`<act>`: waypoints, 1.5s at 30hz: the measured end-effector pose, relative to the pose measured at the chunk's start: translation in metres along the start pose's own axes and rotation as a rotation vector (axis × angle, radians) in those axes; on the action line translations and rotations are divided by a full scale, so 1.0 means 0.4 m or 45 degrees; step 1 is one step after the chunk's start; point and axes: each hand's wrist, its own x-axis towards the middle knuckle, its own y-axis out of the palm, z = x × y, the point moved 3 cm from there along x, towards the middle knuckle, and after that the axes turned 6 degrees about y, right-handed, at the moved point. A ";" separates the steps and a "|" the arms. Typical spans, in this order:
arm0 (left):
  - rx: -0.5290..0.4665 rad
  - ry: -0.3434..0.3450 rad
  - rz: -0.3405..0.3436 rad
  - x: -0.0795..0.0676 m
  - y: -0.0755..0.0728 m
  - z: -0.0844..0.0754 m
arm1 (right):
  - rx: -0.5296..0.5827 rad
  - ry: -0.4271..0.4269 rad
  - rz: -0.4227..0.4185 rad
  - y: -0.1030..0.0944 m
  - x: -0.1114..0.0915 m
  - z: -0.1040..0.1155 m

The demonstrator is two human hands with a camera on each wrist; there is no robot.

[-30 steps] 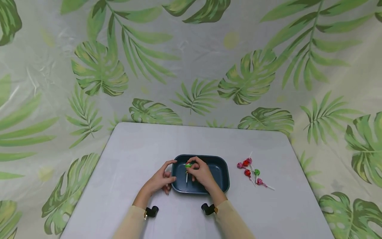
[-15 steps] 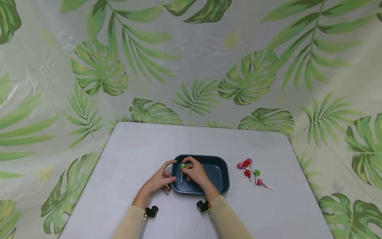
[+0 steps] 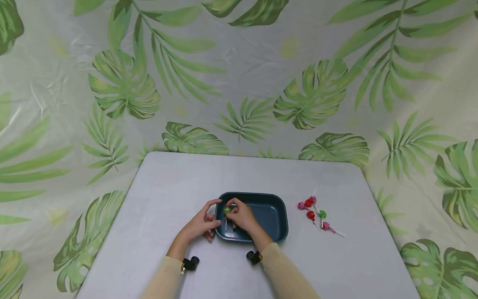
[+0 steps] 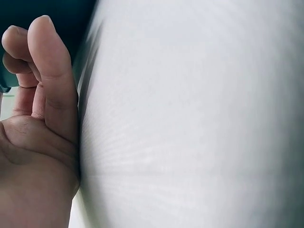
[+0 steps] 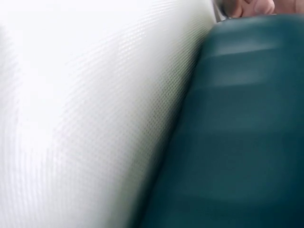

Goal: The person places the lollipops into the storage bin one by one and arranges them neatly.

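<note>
We see a leaf-printed cloth (image 3: 246,70) behind the white worktop (image 3: 179,178), which carries a dark blue tray (image 3: 272,212). To the right of it, six lollipops (image 3: 310,215) lie in a loose group. The left hand (image 3: 199,225) touches the tray's left side, thumb and index finger spread apart. The right hand (image 3: 242,215) pinches one green lollipop (image 3: 226,210) over the tray's left part; whether it touches the bottom, we cannot tell.

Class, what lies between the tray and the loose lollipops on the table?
Nothing but bare tabletop: the head view shows it between the tray and the lollipops.
</note>
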 end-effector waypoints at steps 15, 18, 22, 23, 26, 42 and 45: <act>-0.005 0.007 0.012 0.004 0.000 0.007 | -0.192 0.001 -0.047 0.003 0.006 -0.002; -0.004 0.022 0.021 0.004 0.001 0.005 | -0.208 0.009 -0.054 0.003 0.008 -0.002; -0.001 0.032 0.022 0.004 -0.001 0.003 | -0.215 0.015 -0.059 0.004 0.011 -0.002; -0.001 0.034 0.020 0.004 -0.001 0.003 | -0.219 0.016 -0.059 0.004 0.012 -0.002; 0.003 0.041 0.016 0.004 -0.003 0.005 | -0.225 0.015 -0.059 0.004 0.011 -0.001; 0.010 0.042 0.018 0.000 0.002 0.005 | -0.140 0.034 -0.050 -0.005 0.002 -0.006; 0.009 0.036 0.014 0.001 -0.002 0.005 | -0.080 0.059 -0.055 -0.010 0.006 -0.002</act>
